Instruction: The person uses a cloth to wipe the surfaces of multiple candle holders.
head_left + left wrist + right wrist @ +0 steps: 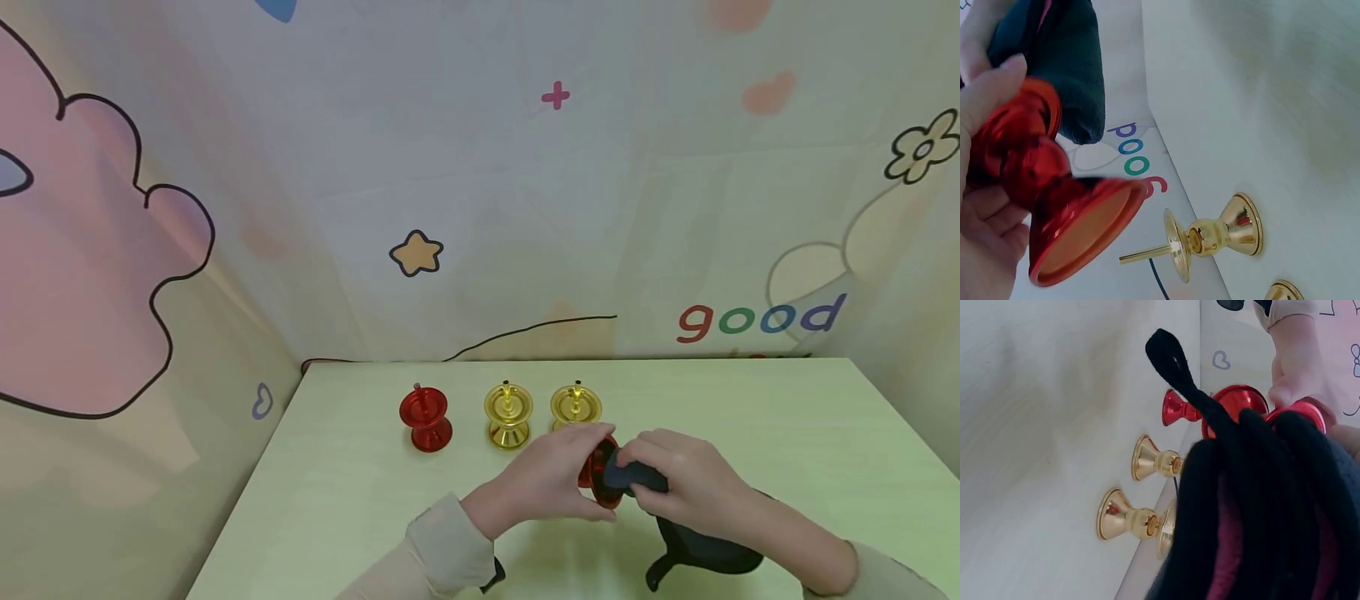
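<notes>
My left hand (551,473) grips a red metallic candlestick (1038,169), which is tilted on its side above the table with its flared base towards the left wrist camera. In my right hand (690,479) is a dark cloth (705,546) with a pink stripe and a hanging loop, bunched between the fingers. Part of the cloth lies against the dish side of the held candlestick, and it hides the spike there. Behind the hands stand another red candlestick (429,419) and two gold candlesticks, one in the middle (508,417) and one (576,404) partly covered by my left hand.
The pale table (337,517) ends at a hanging printed backdrop (480,167) behind the row of candlesticks. Side curtains bound it on the left and right. A black strap end (492,577) shows beneath my left sleeve.
</notes>
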Tool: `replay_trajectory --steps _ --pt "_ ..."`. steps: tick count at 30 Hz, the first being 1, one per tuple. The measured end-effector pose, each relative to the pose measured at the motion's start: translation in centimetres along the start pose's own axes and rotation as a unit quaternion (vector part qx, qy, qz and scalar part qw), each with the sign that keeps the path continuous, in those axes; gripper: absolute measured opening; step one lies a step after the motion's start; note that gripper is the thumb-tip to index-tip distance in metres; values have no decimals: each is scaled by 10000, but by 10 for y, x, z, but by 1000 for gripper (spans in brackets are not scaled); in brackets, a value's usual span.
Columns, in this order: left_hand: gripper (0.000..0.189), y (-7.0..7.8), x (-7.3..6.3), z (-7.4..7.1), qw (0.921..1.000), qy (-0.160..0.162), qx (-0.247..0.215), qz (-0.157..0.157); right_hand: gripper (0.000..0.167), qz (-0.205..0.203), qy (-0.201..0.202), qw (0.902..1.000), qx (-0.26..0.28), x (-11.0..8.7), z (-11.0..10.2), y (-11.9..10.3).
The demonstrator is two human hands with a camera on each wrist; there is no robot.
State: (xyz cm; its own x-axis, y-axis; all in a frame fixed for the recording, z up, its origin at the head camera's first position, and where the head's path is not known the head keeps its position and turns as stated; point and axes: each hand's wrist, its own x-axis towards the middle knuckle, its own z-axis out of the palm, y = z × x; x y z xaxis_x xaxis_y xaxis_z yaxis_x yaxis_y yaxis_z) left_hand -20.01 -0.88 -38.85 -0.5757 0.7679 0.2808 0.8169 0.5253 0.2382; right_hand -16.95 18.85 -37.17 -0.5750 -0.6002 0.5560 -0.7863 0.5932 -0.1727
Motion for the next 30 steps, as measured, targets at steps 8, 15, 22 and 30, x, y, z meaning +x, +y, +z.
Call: replay_trajectory --steps 8,15,22,30 --pt "87 2 -1 8 9661 1640 1933 493 18 1355 -767 9877 146 17 -6 -7" --pt "85 4 -1 13 9351 2530 2378 715 18 1889 -672 9780 582 23 -7 -9" --pt "100 0 -4 -6 9956 883 273 122 22 974 -665 9926 287 20 -15 -10" --pt "88 -1 2 -23 9991 -176 -389 -78 28 -174 -92 9994 288 19 -13 -4"
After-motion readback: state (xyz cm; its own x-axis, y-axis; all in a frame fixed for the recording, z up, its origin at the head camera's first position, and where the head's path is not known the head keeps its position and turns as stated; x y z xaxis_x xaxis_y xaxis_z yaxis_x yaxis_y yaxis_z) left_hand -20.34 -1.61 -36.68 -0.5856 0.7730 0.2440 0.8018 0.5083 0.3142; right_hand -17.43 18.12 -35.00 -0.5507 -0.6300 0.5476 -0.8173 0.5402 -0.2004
